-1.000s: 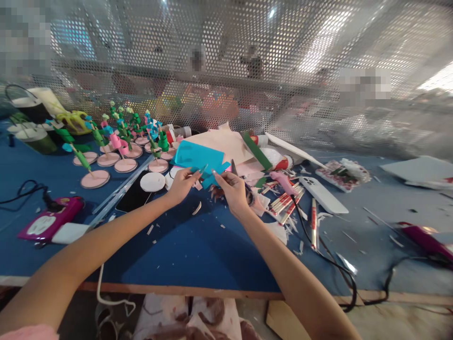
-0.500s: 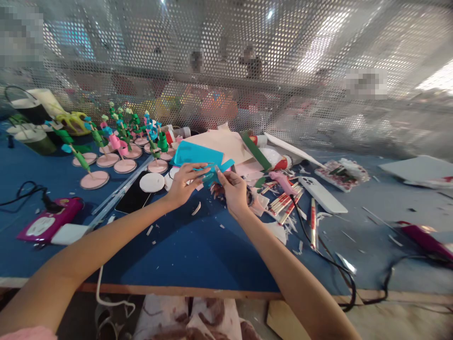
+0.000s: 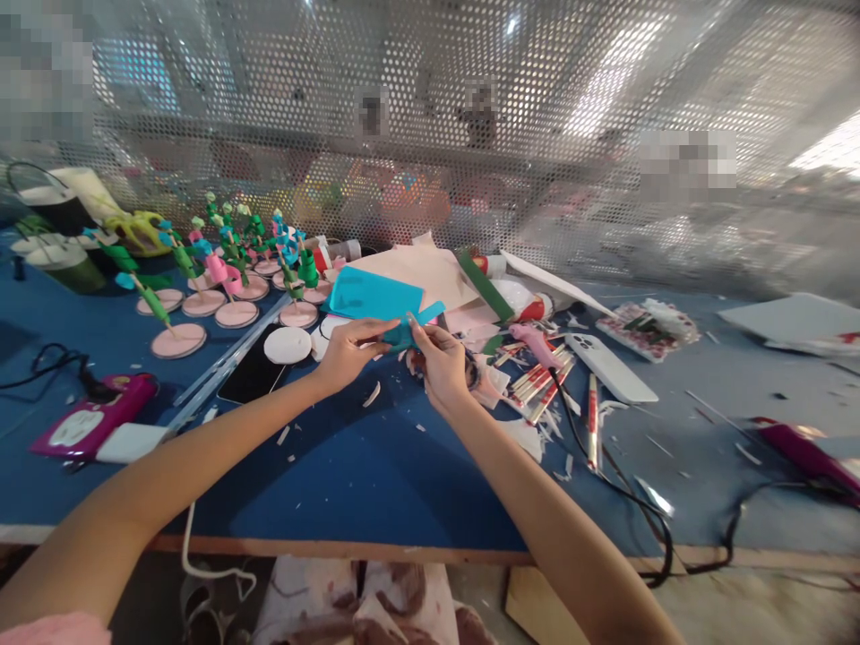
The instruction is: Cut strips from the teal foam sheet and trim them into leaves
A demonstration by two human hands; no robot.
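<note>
Over the table's middle, a small piece of blue paper [image 3: 400, 334] lies between my two hands. My right hand [image 3: 442, 360] pinches it between thumb and fingers. From the other side, my left hand [image 3: 349, 353] has its fingers closed at the paper's left edge. Just behind them rests a larger blue paper sheet [image 3: 376, 291]. A narrow blue strip [image 3: 431, 312] shows beyond my right thumb. The fingertips partly cover the small piece, so its exact shape is hidden.
Several paper flowers on round pink bases [image 3: 178, 340] stand at the left. A black phone [image 3: 248, 372] lies nearer, with a white disc [image 3: 288, 344] on it. To the right are a pink glue gun [image 3: 536, 345], a white phone [image 3: 614, 369], chopsticks, scraps and cables.
My left fingers have drawn closer together and lowered slightly at the small blue paper. My right hand keeps its pinch nearly in place.
</note>
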